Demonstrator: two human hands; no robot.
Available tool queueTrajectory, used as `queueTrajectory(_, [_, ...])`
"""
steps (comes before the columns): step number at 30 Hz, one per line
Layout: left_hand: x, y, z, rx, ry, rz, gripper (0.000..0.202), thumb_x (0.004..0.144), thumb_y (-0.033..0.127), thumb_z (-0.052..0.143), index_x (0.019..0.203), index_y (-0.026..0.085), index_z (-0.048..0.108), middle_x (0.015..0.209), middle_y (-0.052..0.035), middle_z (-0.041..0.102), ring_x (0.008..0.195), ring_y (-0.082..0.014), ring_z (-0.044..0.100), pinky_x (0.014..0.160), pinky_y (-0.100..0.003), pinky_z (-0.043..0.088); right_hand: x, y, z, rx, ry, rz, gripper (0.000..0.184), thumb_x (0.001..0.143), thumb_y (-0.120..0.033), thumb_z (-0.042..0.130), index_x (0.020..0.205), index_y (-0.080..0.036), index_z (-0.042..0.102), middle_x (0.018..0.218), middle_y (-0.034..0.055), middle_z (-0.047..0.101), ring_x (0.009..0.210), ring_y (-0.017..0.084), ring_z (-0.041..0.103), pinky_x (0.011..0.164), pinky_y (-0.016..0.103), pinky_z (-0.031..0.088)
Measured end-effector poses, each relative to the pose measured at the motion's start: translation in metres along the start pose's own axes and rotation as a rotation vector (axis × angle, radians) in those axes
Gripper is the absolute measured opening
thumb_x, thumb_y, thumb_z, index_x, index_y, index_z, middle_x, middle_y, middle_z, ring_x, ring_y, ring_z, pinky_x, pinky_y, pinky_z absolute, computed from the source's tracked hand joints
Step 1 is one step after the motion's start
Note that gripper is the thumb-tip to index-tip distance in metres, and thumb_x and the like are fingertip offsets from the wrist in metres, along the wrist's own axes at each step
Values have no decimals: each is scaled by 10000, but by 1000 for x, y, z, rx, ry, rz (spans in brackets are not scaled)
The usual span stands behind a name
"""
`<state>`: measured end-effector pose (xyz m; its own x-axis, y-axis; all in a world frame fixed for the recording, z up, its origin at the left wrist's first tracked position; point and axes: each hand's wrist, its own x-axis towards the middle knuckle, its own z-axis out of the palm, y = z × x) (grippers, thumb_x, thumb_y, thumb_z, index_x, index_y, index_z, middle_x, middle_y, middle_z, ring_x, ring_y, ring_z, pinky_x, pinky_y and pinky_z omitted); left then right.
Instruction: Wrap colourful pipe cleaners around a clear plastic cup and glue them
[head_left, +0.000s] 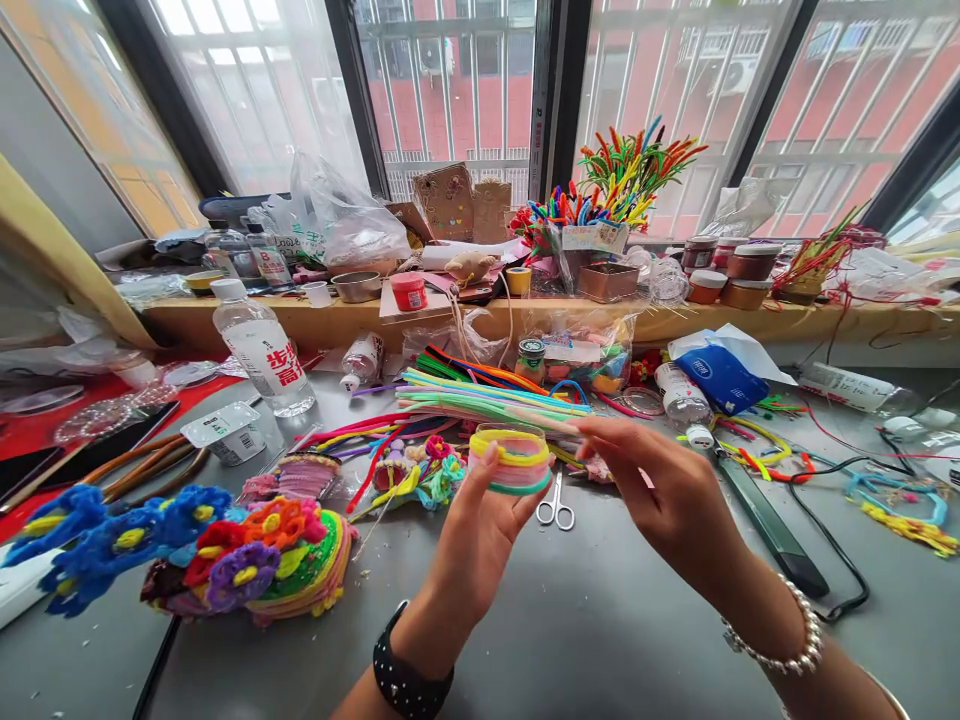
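Note:
My left hand (471, 560) grips a small clear cup (511, 474), its side wound with yellow, pink and teal pipe cleaners. The thumb presses on the yellow band. To the right of the cup's rim, my right hand (660, 490) is closed in a pinch, and a pale pink pipe cleaner (541, 416) runs left from its fingertips over the rim. Behind the cup lies a bundle of pastel pipe cleaners (465, 396). Small scissors (556, 508) rest on the table between the two hands.
Pipe-cleaner flowers (244, 570) on a wrapped form occupy the left. A water bottle (264, 350) and a white-lidded tub (223, 432) stand behind them. On the right lie a green cutter (776, 530) and a black cable (840, 510). The wooden sill (322, 318) is crowded.

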<state>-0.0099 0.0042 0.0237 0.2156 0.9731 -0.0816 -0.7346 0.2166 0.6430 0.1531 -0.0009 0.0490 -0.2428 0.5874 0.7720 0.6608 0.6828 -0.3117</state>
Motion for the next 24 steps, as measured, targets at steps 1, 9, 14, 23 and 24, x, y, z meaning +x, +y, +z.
queueTrajectory(1, [0,0,0,8,-19,3,246,836,282,543,1023,131,595,1094,-105,636,1014,-210,607,860,-329,518,0,-1,-1,-7,-3,-15,193,894,-117,446,1025,-180,574,804,32,683,720,116,640,645,200,495])
queueTrajectory(9, [0,0,-3,1,-33,-34,286,795,284,600,1047,150,607,1091,-80,626,956,-174,602,832,-298,518,-2,-1,-11,-46,-68,61,121,873,-250,538,801,-205,624,636,-14,643,553,106,582,533,202,445])
queueTrajectory(14, [-1,0,-3,-16,-53,11,256,795,262,595,1023,150,625,1039,-66,642,948,-168,605,827,-292,521,-2,-2,-12,-20,-124,28,140,889,-200,489,911,-200,627,773,6,718,613,102,647,567,182,477])
queueTrajectory(23, [-2,1,-3,13,-24,13,270,785,326,603,984,147,636,1042,-76,654,1035,-219,583,873,-330,494,-3,2,-14,-64,-251,52,189,897,-236,461,882,-225,649,816,13,732,664,131,673,581,207,490])
queueTrajectory(24, [-2,1,-3,20,-26,19,277,780,330,610,987,147,632,1038,-76,654,1033,-221,584,870,-330,494,-2,2,-14,-64,-252,50,190,897,-239,461,878,-225,650,810,12,731,660,130,672,575,205,487])
